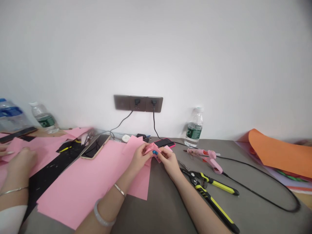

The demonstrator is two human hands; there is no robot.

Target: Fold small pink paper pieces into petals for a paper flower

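Left hand [139, 159]: closed in a pinch on the near side of the folded pink paper [151, 151], thumb and fingers pressed against it.
Right hand [168, 161]: also closed, its fingertips [161, 153] gripping the paper's other side, close to the left hand.
Folded pink paper: held between both hands, above the edge of the loose sheets. A tiny blue spot at the fingertips is too small to identify.
Left wrist: a pale jade bangle [102, 214] and a thin silver bangle [119, 190].
Below the hands: large pink paper sheets [80, 188] overlap a black sheet [46, 175] on the grey table [161, 208].
Right of the hands: yellow-and-black pliers [218, 184] lie just beside the right forearm. Beyond them is a pink hot glue gun [204, 157], its black cord [263, 177] looping right.
Left of the hands: a gold-cased phone [95, 147] lies on the pink sheets.
Co-worker: a hand [20, 161] rests on pink paper at the left edge.
Far edge: a pink-cased phone [164, 143] and a water bottle [194, 128] stand below the wall sockets [137, 103].
Far right: an orange sheet [280, 154] tops a paper pile.
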